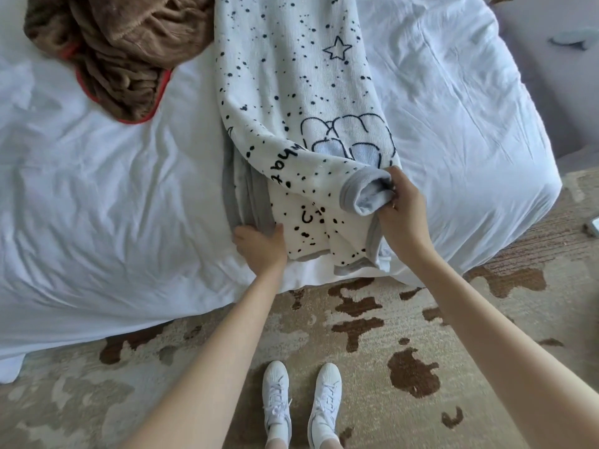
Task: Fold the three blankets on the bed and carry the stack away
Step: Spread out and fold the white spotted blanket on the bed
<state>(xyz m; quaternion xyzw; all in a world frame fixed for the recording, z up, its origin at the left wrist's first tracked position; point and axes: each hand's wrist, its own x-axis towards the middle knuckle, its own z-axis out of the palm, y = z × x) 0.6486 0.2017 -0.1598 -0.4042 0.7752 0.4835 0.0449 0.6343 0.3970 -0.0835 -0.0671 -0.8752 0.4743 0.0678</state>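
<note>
The spotted blanket (291, 92) is lying lengthwise at the bed's (113, 189) near edge. The right hand (400, 218) is pinching its grey-trimmed corner; the left hand (259, 246) is pressing flat, fingers together. The brown blanket (120, 50) is lying bunched at the far-left corner.

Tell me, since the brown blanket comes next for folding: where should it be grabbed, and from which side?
Probably by its red-trimmed edge, reaching from the near side of the bed. The brown blanket lies crumpled in a heap, and that trim is the only true edge showing; following it should lead to a corner. Both hands are now on the spotted blanket.
</note>
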